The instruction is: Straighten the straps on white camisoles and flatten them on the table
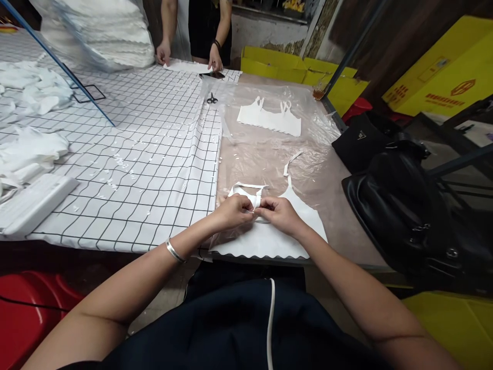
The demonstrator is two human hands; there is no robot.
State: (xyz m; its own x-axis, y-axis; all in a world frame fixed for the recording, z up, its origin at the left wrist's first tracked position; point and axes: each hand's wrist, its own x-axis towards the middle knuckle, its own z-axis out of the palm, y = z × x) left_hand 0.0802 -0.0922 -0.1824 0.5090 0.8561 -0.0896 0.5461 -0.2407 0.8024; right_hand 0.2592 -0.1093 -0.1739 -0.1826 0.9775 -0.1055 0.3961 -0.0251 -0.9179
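Observation:
A white camisole top (265, 240) with a scalloped hem lies flat at the table's near edge. Over its left side, my left hand (235, 210) and my right hand (280, 213) meet, fingertips pinched close together. Between them is the white shoulder strap (259, 197) of the top, gripped from both sides. The other strap (289, 169) stretches loosely away from the top on the right. Exactly how the fingers hold the strap is partly hidden. Farther off, a second white top (269, 119) lies flat with its straps looped.
Black scissors (212, 98) rest on the checked cloth (165, 154), amid white scraps. White garment piles (31, 92) and a white box (36, 203) are at left. A black bag (400, 205) borders the right. Across the table, a co-worker's hands (214, 57) handle white fabric.

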